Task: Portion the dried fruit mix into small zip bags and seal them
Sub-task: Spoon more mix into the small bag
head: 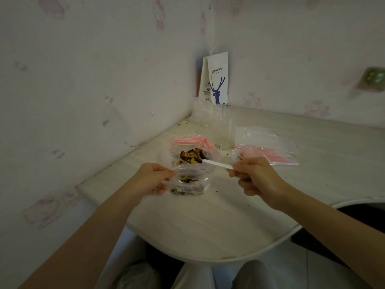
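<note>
My left hand [153, 177] pinches the left edge of a small clear zip bag [190, 184] held open above the table, with some dried fruit mix at its bottom. My right hand [255, 176] grips the handle of a white plastic spoon [216, 164]. The spoon's bowl is heaped with dark and yellow dried fruit [190, 158] and hovers just above the bag's mouth. Behind it lies a clear container of dried fruit mix [200, 152].
The pale round table [208, 222] meets two walls in a corner. A tall clear glass [223, 127] stands behind the fruit. Empty pink-striped zip bags [270, 149] lie to the right, more [189, 140] to the left. A white paper coffee bag [217, 80] leans in the corner.
</note>
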